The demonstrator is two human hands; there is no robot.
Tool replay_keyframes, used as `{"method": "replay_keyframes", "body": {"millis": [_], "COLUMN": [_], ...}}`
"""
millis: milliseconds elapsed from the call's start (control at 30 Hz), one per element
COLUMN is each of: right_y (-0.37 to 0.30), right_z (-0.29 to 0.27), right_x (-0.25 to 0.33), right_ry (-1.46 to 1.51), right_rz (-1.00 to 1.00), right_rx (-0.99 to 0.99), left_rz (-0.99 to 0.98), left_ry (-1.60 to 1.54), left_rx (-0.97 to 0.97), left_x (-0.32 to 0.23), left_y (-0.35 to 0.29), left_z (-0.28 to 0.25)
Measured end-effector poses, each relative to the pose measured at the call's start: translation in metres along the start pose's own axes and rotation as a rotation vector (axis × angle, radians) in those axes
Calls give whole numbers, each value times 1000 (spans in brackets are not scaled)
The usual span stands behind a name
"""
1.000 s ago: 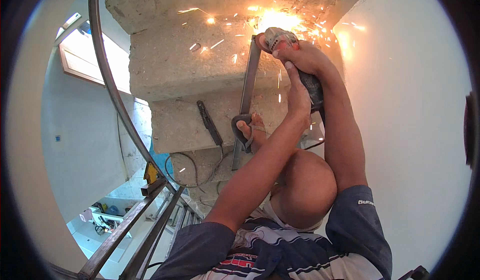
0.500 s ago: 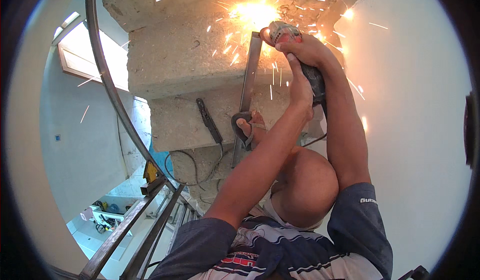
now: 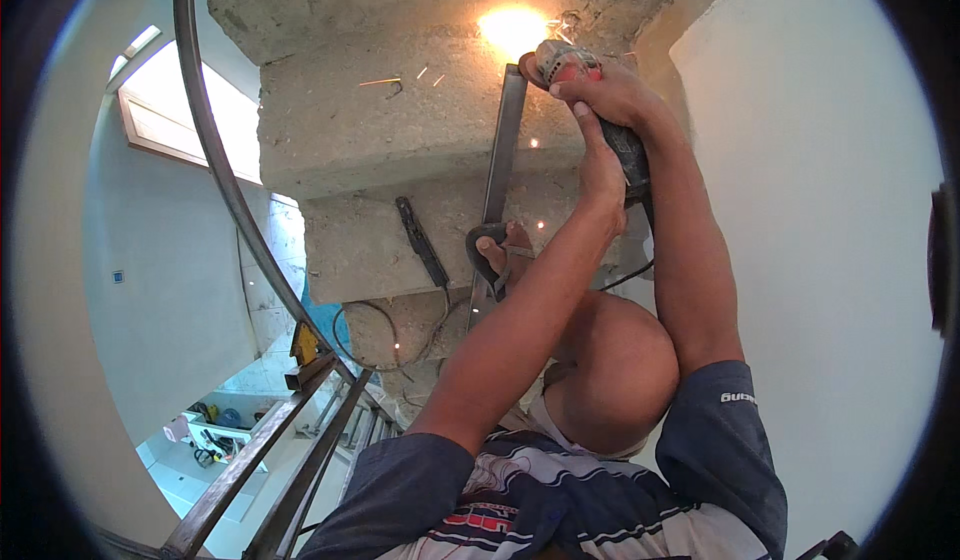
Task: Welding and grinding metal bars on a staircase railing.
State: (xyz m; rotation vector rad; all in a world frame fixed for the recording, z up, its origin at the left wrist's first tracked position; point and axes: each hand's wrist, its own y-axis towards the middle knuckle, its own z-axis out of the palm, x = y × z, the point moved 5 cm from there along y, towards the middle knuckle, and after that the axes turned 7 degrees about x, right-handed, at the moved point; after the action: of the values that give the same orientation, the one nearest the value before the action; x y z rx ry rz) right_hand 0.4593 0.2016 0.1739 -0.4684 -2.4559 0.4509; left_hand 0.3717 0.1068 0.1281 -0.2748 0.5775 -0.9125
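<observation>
An angle grinder, grey and red at its head with a black body, is gripped in both my hands. My right hand is closed over it near the head, and my left hand is wrapped round the body lower down. The grinder's disc touches or nearly touches the far end of a square metal tube; the exact contact is too small to tell. A bright glow and a few sparks spread just beyond it. My sandalled foot rests on the tube, which lies along the steps.
Rough concrete steps lie ahead. A black welding electrode holder with a looped cable rests left of the foot. A curved metal rail and railing bars border the left drop. A white wall stands on the right.
The spray of sparks has shrunk from a wide burst to a small glow and a few streaks. My hands, the grinder and the tube have hardly moved.
</observation>
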Motion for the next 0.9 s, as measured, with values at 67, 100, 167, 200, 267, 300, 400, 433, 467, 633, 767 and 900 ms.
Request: {"method": "replay_keyframes", "body": {"millis": [67, 100, 167, 200, 267, 300, 400, 433, 467, 633, 767, 900], "right_y": [1, 2, 2, 1, -1, -3, -5, -8, -11, 2, -7, -3], "right_z": [3, 3, 2, 0, 1, 1, 1, 1, 0, -2, -2, -3], "right_x": [-1, -1, 2, 3, 8, 12, 19, 23, 31, 14, 28, 19], "right_ry": [6, 8, 16, 22, 20, 15, 36, 38, 42, -75, -70, -62], "right_rz": [3, 7, 24, 38, 13, -10, 3, 2, -49, -11, 12, -5], "right_rx": [-3, -9, 4, 18, 7, -5, 45, 46, 45, -18, -10, -33], "left_rz": [-3, -6, -13, -9, 4, 5, 22, 41, 42, 64, 83, 65], "left_ry": [-10, 17, 45, 23, 4, 0, -20, -36, -35, -22, -13, -23], "left_rx": [-2, -5, -3, -26, -57, -58, -43, -34, -37, -45, -87, -71], "left_x": [-2, -2, -1, -2, -3, -2, 0, -2, -3, -5, -9, -6], "left_y": [-1, -3, -2, 1, 6, 7, 15, 15, 15, 9, 7, 7], "left_z": [0, -1, 0, 0, -5, -6, -9, -10, -10, 2, -4, 1]}}
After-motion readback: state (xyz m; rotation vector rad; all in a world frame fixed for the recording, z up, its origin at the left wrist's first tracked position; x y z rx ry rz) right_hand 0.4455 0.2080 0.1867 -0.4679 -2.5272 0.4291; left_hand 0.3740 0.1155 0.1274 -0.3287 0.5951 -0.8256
